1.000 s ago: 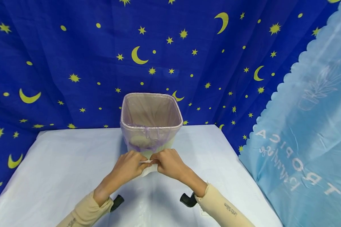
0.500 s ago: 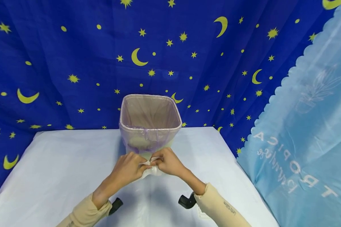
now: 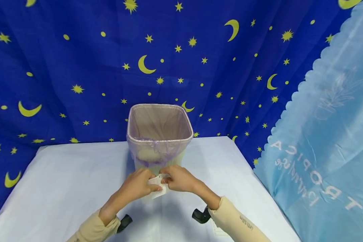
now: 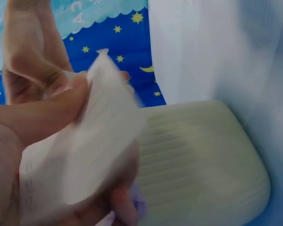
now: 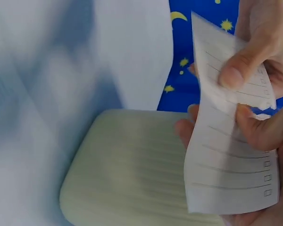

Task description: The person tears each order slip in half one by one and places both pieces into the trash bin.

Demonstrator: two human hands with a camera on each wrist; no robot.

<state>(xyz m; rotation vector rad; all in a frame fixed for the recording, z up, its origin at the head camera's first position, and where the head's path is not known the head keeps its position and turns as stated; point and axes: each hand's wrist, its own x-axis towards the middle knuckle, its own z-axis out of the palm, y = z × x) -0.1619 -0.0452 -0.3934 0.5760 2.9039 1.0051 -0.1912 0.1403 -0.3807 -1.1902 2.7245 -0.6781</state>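
Observation:
Both hands hold a white sheet of paper (image 3: 157,186) in front of a trash bin (image 3: 161,138). My left hand (image 3: 138,185) pinches its left part and my right hand (image 3: 179,178) its right part, thumbs close together. In the right wrist view the checklist paper (image 5: 226,169) has ruled lines and small boxes, with a tear at its edge between the two thumbs. The left wrist view shows the paper's plain side (image 4: 104,113), partly blurred. The bin is pale, ribbed below, and lined with a thin purple bag (image 3: 151,156) folded over its rim.
A white cloth (image 3: 78,188) covers the table. A blue star-and-moon curtain (image 3: 109,67) hangs behind, a light blue one (image 3: 326,134) at right. Black curved pieces (image 3: 201,215) sit by both wrists. A white flat item (image 3: 219,230) lies partly under the right sleeve.
The paper has tilted, so more of its face shows between the hands. The hands have turned slightly while keeping their pinch. The head view has shifted a little; the bin stands in place.

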